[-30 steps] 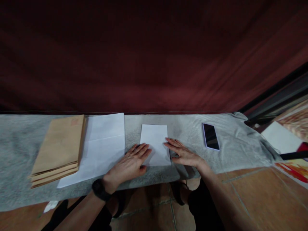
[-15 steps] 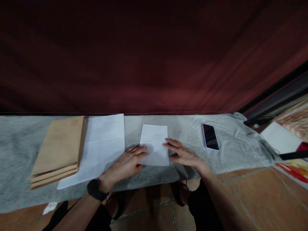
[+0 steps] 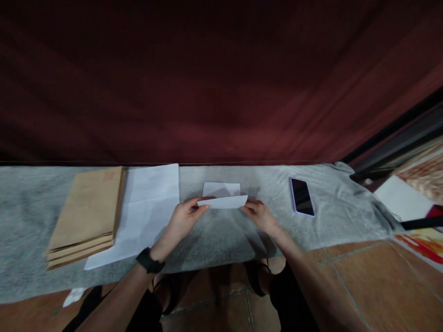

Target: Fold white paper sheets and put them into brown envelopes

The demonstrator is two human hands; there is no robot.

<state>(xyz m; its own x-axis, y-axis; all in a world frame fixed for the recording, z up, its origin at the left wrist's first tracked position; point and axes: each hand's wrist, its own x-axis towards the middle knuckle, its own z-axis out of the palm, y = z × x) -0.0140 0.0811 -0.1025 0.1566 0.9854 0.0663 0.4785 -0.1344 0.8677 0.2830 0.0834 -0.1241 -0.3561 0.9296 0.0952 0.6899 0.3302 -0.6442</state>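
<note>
A small folded sheet of white paper [image 3: 223,202] is bent across its middle, its near part raised and its far part lying on the grey cloth. My left hand [image 3: 185,216] pinches the raised part at its left end, thumb on the near side. At the right end my right hand [image 3: 259,214] grips the same paper, its fingers closed on the edge. Left of my left hand lie larger sheets of white paper [image 3: 152,212] with a crease across them, partly covered by a stack of brown paper envelopes [image 3: 86,207].
A phone [image 3: 302,197] in a pale purple case lies to the right on the grey cloth [image 3: 270,184]. Dark red fabric [image 3: 221,92] rises behind the cloth's far edge. Tiled floor [image 3: 367,267] and a colourful printed sheet [image 3: 422,244] show at the right.
The paper lay flat with both hands resting at its sides. Now its near part is lifted and bent away from me, and both hands have closed on its ends.
</note>
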